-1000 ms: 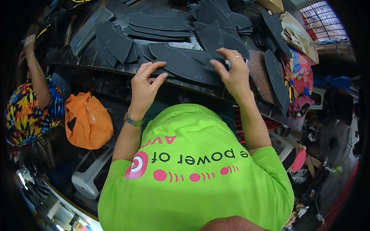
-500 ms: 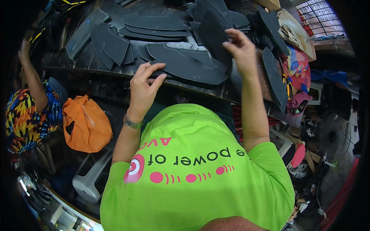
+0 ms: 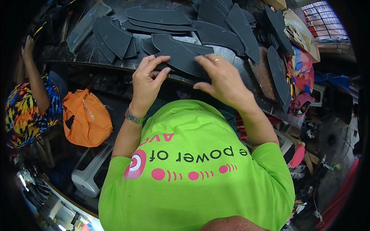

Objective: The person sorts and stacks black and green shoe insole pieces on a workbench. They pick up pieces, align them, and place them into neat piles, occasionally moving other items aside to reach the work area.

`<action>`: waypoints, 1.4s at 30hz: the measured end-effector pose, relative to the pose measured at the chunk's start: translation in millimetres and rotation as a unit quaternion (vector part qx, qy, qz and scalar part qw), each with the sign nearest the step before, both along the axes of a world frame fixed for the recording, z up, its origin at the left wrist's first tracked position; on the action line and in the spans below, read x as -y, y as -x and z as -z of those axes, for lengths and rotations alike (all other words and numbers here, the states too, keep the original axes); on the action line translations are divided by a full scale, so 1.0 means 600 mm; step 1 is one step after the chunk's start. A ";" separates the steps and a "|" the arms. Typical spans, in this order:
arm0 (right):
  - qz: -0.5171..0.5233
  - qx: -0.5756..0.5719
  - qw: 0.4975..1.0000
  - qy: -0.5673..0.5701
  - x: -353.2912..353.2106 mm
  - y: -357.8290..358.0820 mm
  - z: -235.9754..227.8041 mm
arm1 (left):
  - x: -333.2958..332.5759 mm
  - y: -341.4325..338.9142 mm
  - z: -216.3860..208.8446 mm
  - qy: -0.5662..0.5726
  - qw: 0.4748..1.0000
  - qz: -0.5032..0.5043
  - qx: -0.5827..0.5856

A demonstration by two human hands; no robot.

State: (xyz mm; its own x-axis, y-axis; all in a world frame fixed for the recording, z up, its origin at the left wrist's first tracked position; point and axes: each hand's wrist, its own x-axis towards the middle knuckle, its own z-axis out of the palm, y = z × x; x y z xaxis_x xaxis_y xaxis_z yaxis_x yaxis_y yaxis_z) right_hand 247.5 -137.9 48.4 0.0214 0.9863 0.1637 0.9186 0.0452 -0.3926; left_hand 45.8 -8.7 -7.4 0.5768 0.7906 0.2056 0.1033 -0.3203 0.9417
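Observation:
A curved, flat black panel (image 3: 181, 57) lies near the table's front edge, on top of similar panels. My left hand (image 3: 147, 79) rests its fingertips at the panel's left part, its thumb apart from them and nothing gripped. Over the panel's right end is my right hand (image 3: 223, 79); its fingers touch the panel and its thumb stretches away, off the table's edge. Just beyond it, a long pointed black panel (image 3: 243, 32) lies on another panel.
Stacks of black panels (image 3: 156, 16) spread across the dark table (image 3: 81, 57). A transparent sheet-like item (image 3: 86, 29) lies at the left. An orange bag (image 3: 88, 119) and a white plastic stool (image 3: 86, 179) are left of me; another person's arm (image 3: 36, 77) shows there. A fan (image 3: 333, 134) stands right.
The panel my right hand held up now lies on the pile at the right. That hand has let go and moved left and nearer, onto the front panel. My left hand stays nearly in place.

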 end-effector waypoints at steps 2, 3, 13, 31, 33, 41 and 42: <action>0.030 0.033 0.999 0.021 0.000 0.016 0.007 | 0.000 -0.006 -0.001 0.015 1.000 0.005 0.022; 0.034 0.009 0.999 0.023 0.003 0.014 0.008 | 0.002 -0.008 -0.003 0.038 0.999 0.003 0.029; 0.013 -0.041 0.998 0.036 0.019 -0.021 0.013 | -0.015 -0.017 -0.011 0.066 0.998 -0.005 -0.018; 0.152 -0.424 0.865 -0.222 0.043 -0.156 -0.046 | -0.101 -0.057 0.004 0.114 0.979 -0.064 0.158; 0.128 -0.499 0.831 -0.212 0.056 -0.176 -0.079 | -0.099 -0.057 -0.003 0.196 0.943 -0.018 0.269; -0.008 -0.512 0.845 -0.155 0.033 -0.172 -0.151 | -0.083 -0.073 -0.017 0.287 0.886 0.012 0.363; -0.015 -0.504 0.856 -0.116 0.025 -0.159 -0.151 | -0.079 -0.070 -0.022 0.283 0.898 0.012 0.337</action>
